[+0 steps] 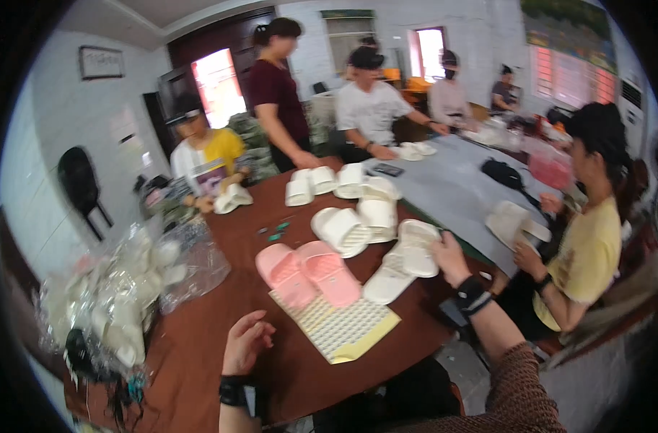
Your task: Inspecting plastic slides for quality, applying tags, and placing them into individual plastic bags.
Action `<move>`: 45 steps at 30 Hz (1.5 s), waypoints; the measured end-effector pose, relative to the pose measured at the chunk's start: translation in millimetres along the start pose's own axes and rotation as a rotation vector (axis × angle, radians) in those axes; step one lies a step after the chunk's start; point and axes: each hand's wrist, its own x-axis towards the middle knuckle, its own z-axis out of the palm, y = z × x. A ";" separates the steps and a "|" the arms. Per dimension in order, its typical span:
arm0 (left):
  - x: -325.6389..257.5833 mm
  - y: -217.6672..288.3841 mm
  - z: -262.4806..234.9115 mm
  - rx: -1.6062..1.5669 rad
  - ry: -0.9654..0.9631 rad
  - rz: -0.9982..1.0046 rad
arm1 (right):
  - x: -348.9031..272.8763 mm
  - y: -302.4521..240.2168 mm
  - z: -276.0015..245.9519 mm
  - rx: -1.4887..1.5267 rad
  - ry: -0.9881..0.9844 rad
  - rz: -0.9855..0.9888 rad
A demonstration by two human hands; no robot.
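My right hand (pixel 450 258) grips the side of a white slipper (pixel 420 249), which overlaps another white slipper (pixel 389 280) on the brown table. To the left, my left hand (pixel 248 342) hovers over the table edge, fingers loosely curled and apart, with nothing visible in them. Between my hands lies a pale yellow sheet (pixel 336 332) covered in rows of small dots, probably stickers. A pair of pink slippers (pixel 329 274) rests partly on its far edge. Beyond them, more white slippers (pixel 341 231) stand in a cluster, some overlapping.
Clear plastic bags of white slippers (pixel 120 289) are heaped on the left of the brown table (pixel 192 368). Small green pieces (pixel 277 232) lie near the pink pair. A grey-covered table (pixel 452 180) adjoins at right, with a phone (pixel 387 169). Several people work around both, some handling slippers.
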 end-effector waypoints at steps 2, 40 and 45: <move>-3.8 7.8 -1.0 -0.074 0.075 0.039 | -6.8 -13.9 -7.0 0.108 -0.094 0.000; -33.2 90.4 -113.1 -0.043 0.670 0.410 | -76.7 -120.4 70.3 0.044 -0.486 -0.386; -27.0 40.6 -33.2 0.001 0.388 0.394 | -100.2 -120.8 107.7 0.082 -0.653 -0.447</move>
